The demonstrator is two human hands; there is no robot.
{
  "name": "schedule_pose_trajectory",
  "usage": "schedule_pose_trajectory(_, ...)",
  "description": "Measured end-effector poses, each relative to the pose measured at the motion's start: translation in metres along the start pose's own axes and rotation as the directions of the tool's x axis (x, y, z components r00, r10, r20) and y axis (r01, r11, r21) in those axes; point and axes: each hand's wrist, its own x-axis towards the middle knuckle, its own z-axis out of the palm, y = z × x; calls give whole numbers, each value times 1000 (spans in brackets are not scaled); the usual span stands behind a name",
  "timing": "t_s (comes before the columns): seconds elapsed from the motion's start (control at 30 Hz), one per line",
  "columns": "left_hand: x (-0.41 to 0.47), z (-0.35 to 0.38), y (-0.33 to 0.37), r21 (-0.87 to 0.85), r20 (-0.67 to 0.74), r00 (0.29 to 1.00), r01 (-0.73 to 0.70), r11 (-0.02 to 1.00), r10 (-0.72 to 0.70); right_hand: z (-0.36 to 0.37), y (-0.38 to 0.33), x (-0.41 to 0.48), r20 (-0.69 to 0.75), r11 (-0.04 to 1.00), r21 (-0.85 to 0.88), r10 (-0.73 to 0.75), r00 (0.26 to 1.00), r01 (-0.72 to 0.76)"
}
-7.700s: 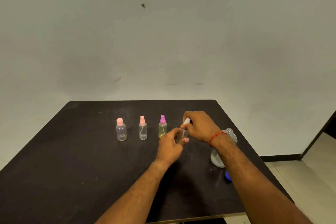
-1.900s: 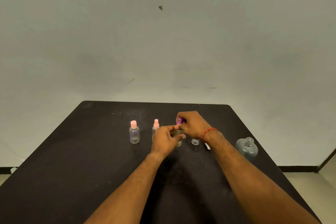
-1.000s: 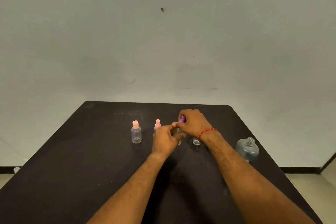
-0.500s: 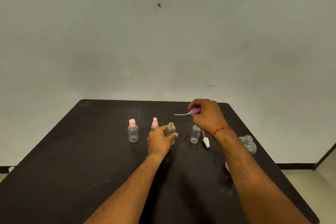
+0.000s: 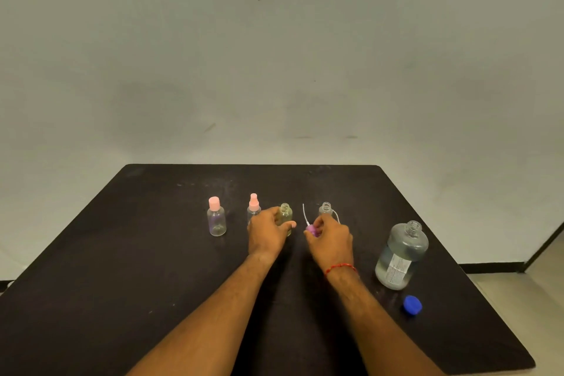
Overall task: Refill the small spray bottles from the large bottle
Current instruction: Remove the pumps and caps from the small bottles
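We're at a matte black table (image 5: pixel 122 268) w/ four small bottles in a row across the middle. Our left hand (image 5: pixel 267 235) curls its fingers round the small yellowish clear plastic bottle (image 5: pixel 286 214), third from left, which stands upright on the table w/ its neck open. Our right hand (image 5: pixel 331 243) pinches the purple spray head (image 5: pixel 312 229) btwn thumb & fingertips, just right of that bottle and not touching it. Its thin white dip tube (image 5: pixel 304 212) sticks up, leaning slightly left. Behind the right hand stands a small colourless clear bottle (image 5: pixel 326 210), also uncapped. A thin white tube curves by its right side, but the hand hides what it's attached to. Left of our left hand is a small clear bottle w/ pink spray top (image 5: pixel 253 206), partly behind the knuckles. Further left is a small clear bottle w/ flat pink cap (image 5: pixel 216 220). The large clear round-shouldered bottle (image 5: pixel 401 253), white label, partly filled, stands upright near the table's right edge, apart from both hands, neck open. A round blue cap (image 5: pixel 412 304) lies just in front of it, nearer us. A red thread bracelet (image 5: pixel 340 267) sits on the right wrist.
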Motion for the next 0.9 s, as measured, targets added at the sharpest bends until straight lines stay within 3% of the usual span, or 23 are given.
schedule_pose_trajectory(0.3, 9, 9, -6, 63, -4, 1000, -18, 998, 18, 24, 13, -1, 46, 999, -30, 34, 998, -33)
schedule_pose_trajectory(0.9, 7, 17, -10, -41, 44, 999, 4, 999, -2, 32, 19, 4, 36, 999, -38, 18, 999, -16)
